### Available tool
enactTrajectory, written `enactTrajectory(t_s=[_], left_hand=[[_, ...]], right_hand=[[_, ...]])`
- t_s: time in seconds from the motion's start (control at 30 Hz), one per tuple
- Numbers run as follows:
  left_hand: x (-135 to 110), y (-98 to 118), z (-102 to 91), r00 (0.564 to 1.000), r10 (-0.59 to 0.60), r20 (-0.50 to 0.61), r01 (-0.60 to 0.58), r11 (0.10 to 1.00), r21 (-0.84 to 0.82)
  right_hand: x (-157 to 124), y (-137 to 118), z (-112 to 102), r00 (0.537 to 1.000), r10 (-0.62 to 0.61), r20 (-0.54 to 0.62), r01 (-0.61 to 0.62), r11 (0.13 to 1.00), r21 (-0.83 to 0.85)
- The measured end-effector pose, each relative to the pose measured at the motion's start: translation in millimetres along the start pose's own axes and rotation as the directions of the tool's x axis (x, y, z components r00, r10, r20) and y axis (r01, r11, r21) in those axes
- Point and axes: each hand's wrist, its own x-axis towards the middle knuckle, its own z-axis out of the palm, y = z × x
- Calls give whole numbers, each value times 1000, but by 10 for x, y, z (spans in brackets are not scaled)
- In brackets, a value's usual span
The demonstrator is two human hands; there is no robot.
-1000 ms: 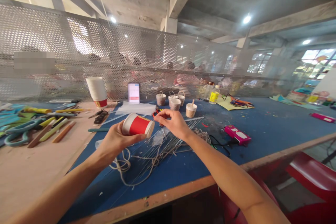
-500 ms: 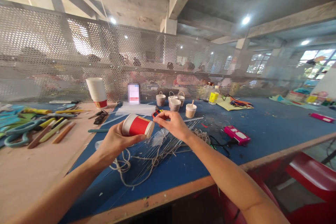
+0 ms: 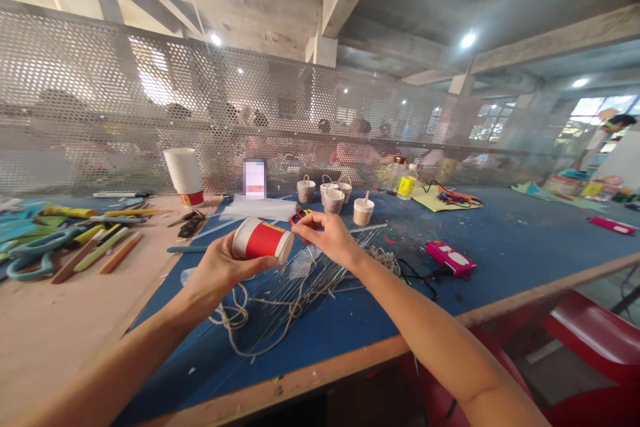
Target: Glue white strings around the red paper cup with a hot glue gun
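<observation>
A white paper cup with a red band (image 3: 260, 240) lies tilted on its side in my left hand (image 3: 220, 267), whose fingers and thumb wrap round it. My right hand (image 3: 327, 235) is beside the cup's bottom end with thumb and forefinger pinched together. Whatever the pinch holds, if anything, is too small to make out. Below both hands, thin metal wires (image 3: 300, 300) and a loose grey cord (image 3: 235, 327) lie on the blue table mat (image 3: 350, 347).
Behind my hands stand several small cups with handles (image 3: 334, 200) and a cup with a stick (image 3: 363, 212). At left are a stack of paper cups (image 3: 184, 173), scissors (image 3: 35, 253) and tools. A pink box (image 3: 451, 259) lies at right, and a phone (image 3: 255, 179) stands at the back.
My hands and the cup hold almost the same position. At the far right, a person's head has come into view.
</observation>
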Motion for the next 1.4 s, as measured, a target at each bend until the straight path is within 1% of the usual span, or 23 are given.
enactTrajectory(t_s=[0.23, 0.4, 0.67, 0.77, 0.9, 1.0, 1.1, 1.23, 1.33, 1.4], left_hand=[[5, -1, 14, 1000, -6, -6, 6, 1000, -4], [17, -27, 3, 1000, -5, -5, 5, 1000, -2], [10, -36, 9, 1000, 23, 19, -22, 1000, -4], [2, -22, 10, 999, 31, 13, -31, 999, -21], [9, 5, 1, 999, 51, 10, -51, 998, -34], [32, -3, -13, 998, 69, 2, -68, 996, -57], [62, -38, -27, 996, 92, 12, -91, 993, -70], [72, -72, -32, 995, 97, 1, -97, 994, -53], [54, -65, -27, 996, 89, 27, -87, 994, -71], [33, -44, -20, 994, 80, 69, -71, 990, -122]], right_hand=[[20, 39, 4, 998, 65, 22, -66, 997, 34], [31, 98, 17, 998, 62, 24, -64, 996, 62], [53, 161, 30, 997, 71, 33, -76, 981, 177], [58, 178, 30, 997, 55, 46, -64, 973, 222], [34, 151, -1, 997, 2, 83, -23, 966, 258], [16, 120, -21, 991, -36, 130, 5, 974, 228], [25, 118, -4, 989, -18, 147, -3, 990, 142], [37, 148, 41, 995, 31, 97, -39, 996, 82], [17, 153, 53, 999, 9, 47, -11, 999, 39], [-4, 140, 51, 1000, -12, 12, 13, 1000, -15]])
